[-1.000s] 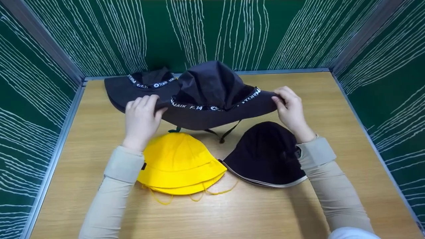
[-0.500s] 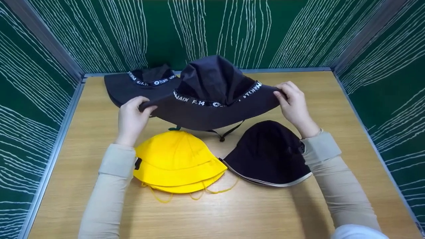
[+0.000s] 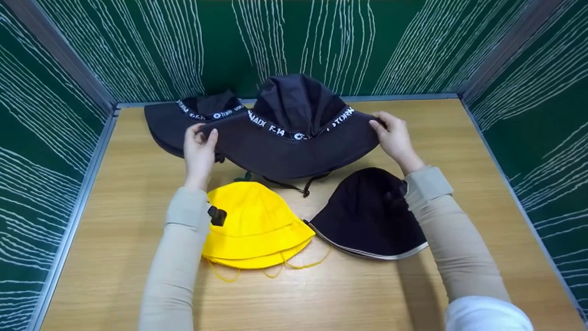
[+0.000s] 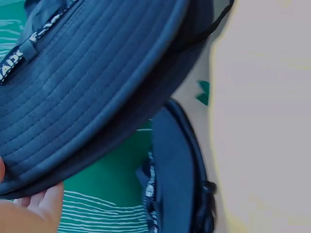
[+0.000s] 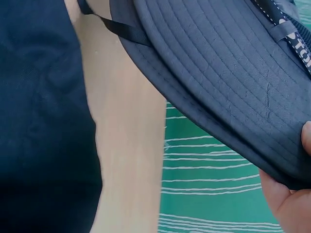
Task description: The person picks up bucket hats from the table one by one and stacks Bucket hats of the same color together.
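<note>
A dark grey wide-brimmed hat [image 3: 294, 154] with a lettered band round its crown is held up by both hands, above the table's far half. My left hand [image 3: 199, 149] pinches the left end of its brim, thumb on the upper face. At the brim's right end my right hand [image 3: 392, 138] does the same. A dark chin cord [image 3: 307, 188] dangles beneath. In the left wrist view the brim [image 4: 92, 97] slants across, with fingers [image 4: 48, 201] under its edge. The right wrist view shows the stitched brim [image 5: 228, 92] and a thumb [image 5: 306, 138] on it.
A second dark wide-brimmed hat [image 3: 167, 131] lies at the back left, partly covered. In front sit a yellow bucket hat [image 3: 255, 220] with thin cords and a black bucket hat [image 3: 367, 216] with pale edging. Green white-lined walls [image 3: 220, 46] enclose the wooden table [image 3: 294, 299].
The brim has tilted so more of its upper face and band shows. My left hand first went left, then came back right and up; my right hand has shifted slightly left.
</note>
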### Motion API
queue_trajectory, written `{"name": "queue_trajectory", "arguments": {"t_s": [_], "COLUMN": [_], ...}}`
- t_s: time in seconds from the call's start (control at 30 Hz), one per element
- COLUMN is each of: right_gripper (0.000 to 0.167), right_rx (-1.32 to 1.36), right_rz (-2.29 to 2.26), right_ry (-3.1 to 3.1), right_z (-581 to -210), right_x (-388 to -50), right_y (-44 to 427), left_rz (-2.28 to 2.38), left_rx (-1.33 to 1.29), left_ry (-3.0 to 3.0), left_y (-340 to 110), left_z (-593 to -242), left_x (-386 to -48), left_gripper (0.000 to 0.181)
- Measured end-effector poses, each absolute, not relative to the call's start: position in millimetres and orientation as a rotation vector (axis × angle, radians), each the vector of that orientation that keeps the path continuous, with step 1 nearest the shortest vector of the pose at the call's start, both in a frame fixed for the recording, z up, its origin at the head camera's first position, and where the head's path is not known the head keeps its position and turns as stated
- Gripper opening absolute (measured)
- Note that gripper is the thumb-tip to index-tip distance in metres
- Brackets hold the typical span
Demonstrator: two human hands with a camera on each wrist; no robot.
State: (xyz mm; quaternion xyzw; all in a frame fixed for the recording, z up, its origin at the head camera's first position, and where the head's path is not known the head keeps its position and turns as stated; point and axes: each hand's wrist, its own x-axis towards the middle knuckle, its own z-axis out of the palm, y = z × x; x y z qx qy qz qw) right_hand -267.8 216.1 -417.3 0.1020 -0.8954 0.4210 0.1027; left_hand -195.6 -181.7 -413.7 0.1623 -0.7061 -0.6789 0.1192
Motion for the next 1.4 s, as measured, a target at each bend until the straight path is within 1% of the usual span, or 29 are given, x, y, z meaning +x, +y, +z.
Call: {"name": "queue_trajectory", "arguments": {"t_s": [0.23,0.33,0.4,0.53,0.63,0.77,0.9,1.1,1.17,1.3,1.4], "right_gripper": [0.023,0.026,0.027,0.026,0.024,0.027,0.029,0.032,0.033,0.039,0.047], "right_rx": [0.227,0.135,0.027,-0.225,-0.341,-0.386,-0.439,-0.504,-0.532,-0.593,-0.587], "right_rz": [1.224,1.283,1.415,1.991,2.367,2.484,2.452,2.346,2.342,2.412,2.511], "right_ry": [-2.706,-2.704,-2.672,-2.428,-2.173,-2.069,-2.060,-2.094,-2.082,-2.035,-2.010], "right_z": [-426.9,-429.9,-432.5,-438.8,-446.6,-460.6,-472.4,-481.6,-482.1,-478.9,-478.0], "right_x": [-280.5,-285.1,-287.2,-286.9,-284.8,-283.7,-284.9,-289.1,-288.6,-284.0,-281.1], "right_y": [215.5,213.9,213.3,217.3,220.4,222.7,221.9,214.4,211.5,208.0,207.9], "left_rz": [-1.804,-1.732,-1.703,-1.673,-1.707,-1.868,-2.033,-2.165,-2.194,-2.246,-2.258], "left_rx": [0.469,0.472,0.481,0.507,0.543,0.622,0.681,0.671,0.653,0.626,0.589], "left_ry": [-2.233,-2.227,-2.231,-2.241,-2.207,-2.101,-2.021,-2.160,-2.217,-2.232,-2.239], "left_y": [-172.4,-170.5,-170.2,-168.1,-166.3,-163.2,-161.1,-165.1,-165.0,-164.1,-166.2], "left_z": [-434.9,-441.4,-445.1,-448.8,-450.4,-451.6,-453.1,-457.3,-460.1,-465.4,-469.0], "left_x": [-205.0,-210.8,-214.9,-223.8,-229.6,-235.0,-237.2,-235.7,-235.1,-235.6,-235.4], "left_gripper": [0.026,0.022,0.021,0.021,0.019,0.019,0.028,0.066,0.074,0.079,0.080]}}
